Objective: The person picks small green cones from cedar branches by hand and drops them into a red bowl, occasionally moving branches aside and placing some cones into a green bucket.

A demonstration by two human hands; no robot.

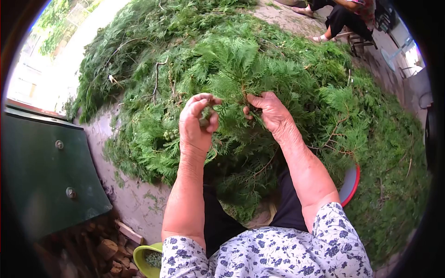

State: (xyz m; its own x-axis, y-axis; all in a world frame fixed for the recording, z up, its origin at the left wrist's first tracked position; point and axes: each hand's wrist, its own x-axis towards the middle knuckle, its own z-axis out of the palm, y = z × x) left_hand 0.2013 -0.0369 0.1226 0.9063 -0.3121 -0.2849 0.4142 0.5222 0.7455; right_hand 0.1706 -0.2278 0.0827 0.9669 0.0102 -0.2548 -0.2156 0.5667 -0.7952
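My right hand (273,111) pinches the stem of a leafy conifer branch (236,69), whose flat, fern-like green sprays fan up and away from me. To the left of that stem, my left hand (197,121) is curled with its palm turned inward, closed around a few small green cones (205,116). The fingers partly cover them, so how many there are is hidden. Below both hands, more cut foliage hangs over my lap between my knees. Another cluster of pale green cones (168,135) shows among the sprays beside my left wrist.
A large heap of cut conifer branches (153,51) surrounds me in front and to the right. A yellow-green bucket (144,262) holding small green cones stands at lower left, near firewood and a dark green panel (51,171). A red-rimmed basin (351,185) is at right. Another person sits at upper right.
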